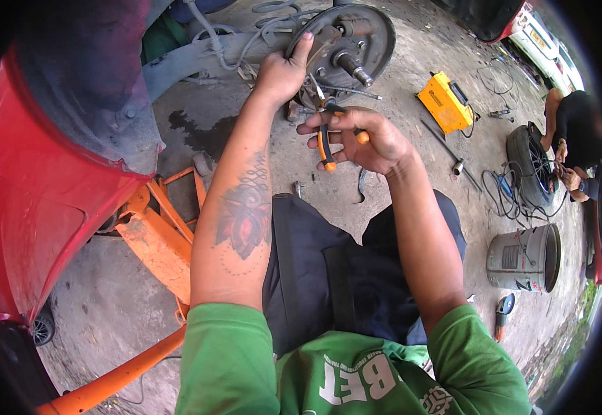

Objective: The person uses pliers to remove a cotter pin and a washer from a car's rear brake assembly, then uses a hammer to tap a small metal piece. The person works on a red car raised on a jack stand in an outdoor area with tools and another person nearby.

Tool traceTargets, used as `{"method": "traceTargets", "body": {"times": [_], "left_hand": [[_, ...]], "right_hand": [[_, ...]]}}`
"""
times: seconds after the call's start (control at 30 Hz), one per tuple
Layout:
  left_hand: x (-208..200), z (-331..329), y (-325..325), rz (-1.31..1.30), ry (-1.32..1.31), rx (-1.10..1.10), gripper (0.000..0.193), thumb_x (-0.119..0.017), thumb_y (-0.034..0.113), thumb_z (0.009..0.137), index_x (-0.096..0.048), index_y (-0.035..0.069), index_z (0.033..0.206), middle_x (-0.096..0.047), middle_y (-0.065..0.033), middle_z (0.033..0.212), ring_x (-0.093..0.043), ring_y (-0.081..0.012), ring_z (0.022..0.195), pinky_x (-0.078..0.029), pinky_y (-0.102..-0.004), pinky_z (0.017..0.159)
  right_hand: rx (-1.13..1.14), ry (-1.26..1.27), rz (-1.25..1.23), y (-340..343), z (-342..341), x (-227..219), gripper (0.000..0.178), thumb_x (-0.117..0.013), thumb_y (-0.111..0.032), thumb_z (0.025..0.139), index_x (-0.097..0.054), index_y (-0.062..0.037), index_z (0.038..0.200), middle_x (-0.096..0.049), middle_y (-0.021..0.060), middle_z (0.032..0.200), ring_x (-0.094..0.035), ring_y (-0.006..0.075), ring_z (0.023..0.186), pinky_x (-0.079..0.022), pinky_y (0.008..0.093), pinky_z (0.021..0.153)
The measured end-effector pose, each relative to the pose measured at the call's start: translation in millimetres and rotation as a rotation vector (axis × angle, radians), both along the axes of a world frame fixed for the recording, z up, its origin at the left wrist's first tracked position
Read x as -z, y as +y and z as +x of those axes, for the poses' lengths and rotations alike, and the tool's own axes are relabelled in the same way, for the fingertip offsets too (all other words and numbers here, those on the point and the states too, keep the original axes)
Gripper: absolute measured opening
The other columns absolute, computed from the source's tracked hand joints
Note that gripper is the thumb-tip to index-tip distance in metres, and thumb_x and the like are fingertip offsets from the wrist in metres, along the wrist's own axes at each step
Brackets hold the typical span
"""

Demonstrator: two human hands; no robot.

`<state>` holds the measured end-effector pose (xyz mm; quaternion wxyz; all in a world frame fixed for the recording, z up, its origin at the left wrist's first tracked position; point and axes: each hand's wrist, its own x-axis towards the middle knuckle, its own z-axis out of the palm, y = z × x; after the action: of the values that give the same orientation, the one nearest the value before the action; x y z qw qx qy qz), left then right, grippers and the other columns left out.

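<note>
Holding a pair of pliers [325, 146] by the orange-and-black handles, the right hand [375, 142] curls its fingers loosely around them, the handles standing apart. The pliers' head points up to the lower left edge of a round backing plate [378, 50], from whose middle a spindle [350, 67] juts. The left hand [280, 75] lays its thumb at the plate's left edge; its other fingers are mostly hidden, so I cannot tell how firmly they grasp. An orange jack [154, 242] stands beside the red car body [31, 187]. Toward the right edge of the ground [411, 173] are a yellow machine [445, 104], a metal bar [470, 178], a grey bucket [519, 259], and a tyre [528, 166] that a crouching co-worker [577, 128] handles.
</note>
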<state>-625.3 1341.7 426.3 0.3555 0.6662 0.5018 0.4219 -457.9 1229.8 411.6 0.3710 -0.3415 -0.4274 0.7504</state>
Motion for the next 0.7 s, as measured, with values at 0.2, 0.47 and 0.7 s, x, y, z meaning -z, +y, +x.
{"method": "traceTargets", "body": {"times": [0.2, 0.47, 0.7], "left_hand": [[4, 1, 1, -0.006, -0.013, -0.025, 0.093, -0.047, 0.076, 0.088, -0.059, -0.008, 0.127, -0.062, -0.0259, 0.126, -0.056, -0.0325, 0.124, -0.041, -0.0353, 0.103], [15, 6, 7, 0.133, -0.095, -0.107, 0.088, -0.052, 0.075, 0.086, -0.067, -0.010, 0.105, -0.070, -0.0277, 0.099, -0.067, -0.0333, 0.101, -0.049, -0.0376, 0.090], [11, 6, 1, 0.127, -0.094, -0.111, 0.091, -0.052, 0.075, 0.086, -0.066, -0.010, 0.113, -0.068, -0.0270, 0.111, -0.064, -0.0328, 0.109, -0.046, -0.0372, 0.095]], "right_hand": [[0.105, -0.281, 0.112, -10, -15, -3, 0.046, -0.063, -0.017, 0.078, -0.058, 0.0024, 0.120, -0.059, 0.0109, 0.117, -0.059, 0.0210, 0.106, -0.051, 0.0367, 0.084], [0.206, -0.887, 0.324, -15, -14, -13, 0.046, -0.061, -0.018, 0.078, -0.060, 0.0042, 0.119, -0.063, 0.0120, 0.098, -0.059, 0.0206, 0.095, -0.047, 0.0329, 0.086], [0.210, -1.008, 0.396, -21, -24, -21, 0.047, -0.059, -0.022, 0.077, -0.061, 0.0094, 0.112, -0.067, 0.0226, 0.099, -0.064, 0.0329, 0.101, -0.047, 0.0401, 0.090]]}}
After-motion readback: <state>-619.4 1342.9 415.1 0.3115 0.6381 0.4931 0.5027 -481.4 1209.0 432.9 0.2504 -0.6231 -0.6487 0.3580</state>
